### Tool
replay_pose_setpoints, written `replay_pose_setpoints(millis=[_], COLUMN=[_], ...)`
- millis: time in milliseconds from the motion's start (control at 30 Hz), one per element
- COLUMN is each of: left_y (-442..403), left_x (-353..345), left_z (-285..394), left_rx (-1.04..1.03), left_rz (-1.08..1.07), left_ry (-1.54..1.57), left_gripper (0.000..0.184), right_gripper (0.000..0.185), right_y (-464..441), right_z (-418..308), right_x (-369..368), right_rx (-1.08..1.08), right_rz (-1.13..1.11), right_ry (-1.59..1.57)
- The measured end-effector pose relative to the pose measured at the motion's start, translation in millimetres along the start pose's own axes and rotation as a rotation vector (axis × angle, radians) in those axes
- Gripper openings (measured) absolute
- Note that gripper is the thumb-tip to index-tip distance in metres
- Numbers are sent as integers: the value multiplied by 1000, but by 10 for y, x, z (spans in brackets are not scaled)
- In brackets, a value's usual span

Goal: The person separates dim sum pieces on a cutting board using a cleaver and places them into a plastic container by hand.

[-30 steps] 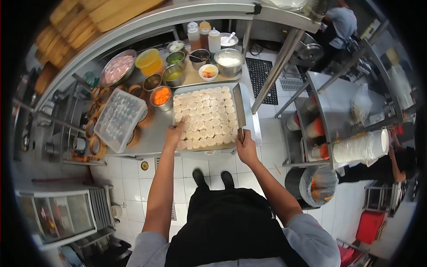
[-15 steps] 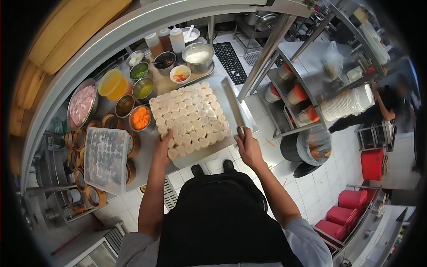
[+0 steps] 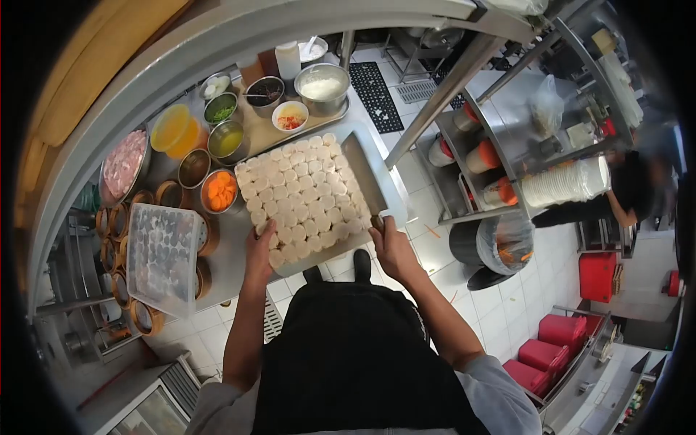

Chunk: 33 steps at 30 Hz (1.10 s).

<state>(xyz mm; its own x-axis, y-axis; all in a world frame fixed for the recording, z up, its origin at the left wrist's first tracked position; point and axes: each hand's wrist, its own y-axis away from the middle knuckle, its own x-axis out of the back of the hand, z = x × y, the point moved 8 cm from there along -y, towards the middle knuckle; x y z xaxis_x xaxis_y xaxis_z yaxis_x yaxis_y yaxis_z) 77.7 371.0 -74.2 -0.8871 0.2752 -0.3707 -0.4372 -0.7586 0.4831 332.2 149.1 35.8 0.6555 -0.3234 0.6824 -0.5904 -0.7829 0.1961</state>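
Note:
Rows of flat, round pale dough pieces (image 3: 308, 192) lie packed together on a shallow tray (image 3: 375, 156) in front of me. My left hand (image 3: 259, 254) grips the tray's near left corner, thumb up beside the edge pieces; its other fingers are mostly hidden. At the right side, my right hand (image 3: 393, 250) is closed around the dark handle of a broad knife (image 3: 377, 220). The blade points away from me along the right edge of the dough rows.
Bowls of orange carrot slices (image 3: 220, 191), green herbs (image 3: 220, 108) and white powder (image 3: 321, 85) stand behind. To the left are raw meat (image 3: 124, 163), a clear plastic box (image 3: 165, 254) and bamboo steamers (image 3: 148, 317). A shelf rack, a bin (image 3: 500, 243) and another person are at right.
My right hand and the knife have moved left, closer to the dough pieces. My left hand keeps its place at the tray corner. The view has shifted slightly.

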Motion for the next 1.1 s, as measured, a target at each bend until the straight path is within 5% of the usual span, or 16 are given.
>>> replay_pose_setpoints(millis=[100, 200, 333, 467, 533, 600, 900, 967, 1100], left_y=[-26, -32, 22, 19, 16, 55, 204, 152, 184], left_x=[112, 51, 62, 106, 56, -1, -51, -96, -1], left_z=[-9, -14, 25, -65, -27, 3, -27, -25, -90], left_rx=[-20, -25, -21, -34, -16, -23, -41, -71, -56], left_rz=[16, 28, 46, 27, 38, 50, 62, 65, 95], left_ry=[-5, -28, -58, 0, -5, -33, -7, -25, -65], left_gripper=[60, 59, 57, 56, 56, 55, 54, 54, 55], right_gripper=[33, 34, 35, 33, 35, 37, 34, 39, 40], right_y=[48, -7, -35, -9, 10, -56, -263, -320, -343], right_z=[-374, 243, 102, -588, -229, 235, -373, 235, -5], right_x=[363, -454, -228, 507, 196, -432, 285, -272, -140], right_rx=[56, -19, 18, 143, 175, 15, 125, 134, 139], right_rz=[191, -89, -84, 205, 309, -81, 276, 125, 25], right_ry=[-166, 180, 43, -184, -151, 119, -111, 69, 77])
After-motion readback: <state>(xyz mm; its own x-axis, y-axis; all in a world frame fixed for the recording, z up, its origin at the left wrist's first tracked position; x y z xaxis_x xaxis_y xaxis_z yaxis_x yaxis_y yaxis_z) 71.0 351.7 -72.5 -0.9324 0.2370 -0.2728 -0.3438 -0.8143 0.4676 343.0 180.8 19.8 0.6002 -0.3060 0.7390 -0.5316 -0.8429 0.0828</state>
